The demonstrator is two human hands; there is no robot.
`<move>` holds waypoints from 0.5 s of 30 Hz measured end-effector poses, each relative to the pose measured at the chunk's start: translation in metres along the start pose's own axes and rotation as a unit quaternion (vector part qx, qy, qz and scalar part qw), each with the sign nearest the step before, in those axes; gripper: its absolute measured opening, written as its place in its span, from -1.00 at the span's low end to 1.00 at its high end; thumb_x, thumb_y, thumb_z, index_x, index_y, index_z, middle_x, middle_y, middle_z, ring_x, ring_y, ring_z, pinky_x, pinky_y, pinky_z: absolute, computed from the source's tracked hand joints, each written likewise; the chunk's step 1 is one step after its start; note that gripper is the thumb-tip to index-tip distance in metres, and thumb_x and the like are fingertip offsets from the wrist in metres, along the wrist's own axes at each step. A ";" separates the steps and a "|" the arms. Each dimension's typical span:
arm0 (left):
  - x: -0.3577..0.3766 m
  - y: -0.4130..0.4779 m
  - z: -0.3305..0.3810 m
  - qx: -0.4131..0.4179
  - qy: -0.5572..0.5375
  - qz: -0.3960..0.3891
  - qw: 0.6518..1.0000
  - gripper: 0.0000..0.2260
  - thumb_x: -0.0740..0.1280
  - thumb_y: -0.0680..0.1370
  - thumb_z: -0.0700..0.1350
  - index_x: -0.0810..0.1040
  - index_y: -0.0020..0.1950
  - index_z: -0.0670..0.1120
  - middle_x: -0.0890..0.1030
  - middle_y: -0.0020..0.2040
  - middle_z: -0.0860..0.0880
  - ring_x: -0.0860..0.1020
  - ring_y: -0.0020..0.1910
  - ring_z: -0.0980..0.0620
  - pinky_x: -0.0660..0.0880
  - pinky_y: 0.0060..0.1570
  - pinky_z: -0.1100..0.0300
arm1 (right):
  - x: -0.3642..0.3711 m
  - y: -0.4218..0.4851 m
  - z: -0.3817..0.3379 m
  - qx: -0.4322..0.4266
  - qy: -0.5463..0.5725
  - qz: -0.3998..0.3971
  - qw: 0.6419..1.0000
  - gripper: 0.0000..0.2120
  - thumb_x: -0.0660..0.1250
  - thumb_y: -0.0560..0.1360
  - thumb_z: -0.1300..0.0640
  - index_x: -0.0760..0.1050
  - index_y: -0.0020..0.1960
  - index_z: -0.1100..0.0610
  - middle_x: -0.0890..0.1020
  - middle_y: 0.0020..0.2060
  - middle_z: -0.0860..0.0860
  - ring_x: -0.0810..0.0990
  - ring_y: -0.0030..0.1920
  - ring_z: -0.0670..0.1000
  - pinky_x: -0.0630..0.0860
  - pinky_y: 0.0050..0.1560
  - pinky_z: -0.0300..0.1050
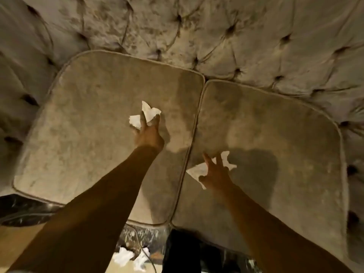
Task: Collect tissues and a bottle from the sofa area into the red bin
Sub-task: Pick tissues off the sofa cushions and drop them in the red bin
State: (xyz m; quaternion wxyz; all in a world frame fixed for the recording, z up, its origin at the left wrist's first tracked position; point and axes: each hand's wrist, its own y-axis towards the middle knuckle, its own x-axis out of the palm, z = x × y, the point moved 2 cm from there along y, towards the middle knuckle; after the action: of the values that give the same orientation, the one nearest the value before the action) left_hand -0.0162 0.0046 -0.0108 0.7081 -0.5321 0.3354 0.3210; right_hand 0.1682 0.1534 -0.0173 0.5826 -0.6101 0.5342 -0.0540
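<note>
Sofa back: beige velvet-like tufted sofa backrest (216, 32), deep buttons pulling the fabric into diamond folds, curving round the top and both sides of the view
Left seat: square beige seat cushion with corded piping (82, 123), mottled and worn-looking
Right seat: matching beige piped seat cushion (275, 150), touching the left one along a narrow seam
Base: dark glossy marbled sofa plinth (21, 211) under the cushions' front edge
Floor: pale tan smooth floor (17, 243) at lower left, with a thin dark cable (140, 246) trailing across it
Light: warm, yellowish, dim; soft dark shadows fall on both cushions
</note>
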 end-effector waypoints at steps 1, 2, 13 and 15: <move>0.000 0.011 -0.006 -0.005 0.014 0.007 1.000 -0.29 0.25 0.50 -0.22 0.02 0.54 0.19 -0.23 0.59 -0.12 -0.20 0.53 -0.33 0.08 0.46 -0.28 | 0.005 0.006 0.005 0.008 -0.018 -0.006 1.000 -0.17 0.35 0.46 0.10 -0.07 0.54 -0.16 -0.11 0.56 0.21 -0.13 0.56 0.20 0.05 0.51 0.24; 0.003 0.025 -0.012 -0.013 0.016 0.011 1.000 -0.28 0.25 0.51 -0.23 0.01 0.54 0.21 -0.27 0.58 -0.12 -0.23 0.52 -0.36 0.10 0.45 -0.29 | 0.009 0.016 0.010 0.022 -0.032 -0.004 0.999 -0.18 0.35 0.46 0.10 -0.06 0.54 -0.18 -0.17 0.56 0.21 -0.22 0.56 0.22 0.00 0.51 0.26; 0.021 0.035 -0.010 0.078 -0.109 0.036 0.990 -0.83 0.39 0.44 -0.17 0.70 -0.01 -0.06 0.68 0.12 -0.06 0.61 0.11 -0.05 0.48 0.15 0.21 | -0.009 0.043 0.035 0.126 0.097 0.000 0.987 -0.67 0.27 0.52 0.21 0.50 0.26 0.26 0.61 0.19 0.16 0.56 0.23 0.16 0.45 0.20 -0.23; 0.018 0.003 0.007 0.060 -0.138 0.002 0.989 -0.90 0.44 0.41 -0.09 0.70 -0.11 -0.05 0.71 0.01 -0.03 0.64 0.03 -0.02 0.52 0.07 0.23 | -0.029 0.019 0.037 0.175 0.223 -0.009 0.959 -0.66 0.25 0.51 0.22 0.49 0.26 0.26 0.72 -0.23 0.06 0.64 -0.20 0.11 0.54 -0.31 -0.39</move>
State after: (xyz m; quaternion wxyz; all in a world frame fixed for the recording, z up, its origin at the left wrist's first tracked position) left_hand -0.0072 0.0138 -0.0258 0.7775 -0.4388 0.2541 0.3720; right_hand 0.1706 0.2033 -0.0275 0.5459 -0.4757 0.6271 -0.2872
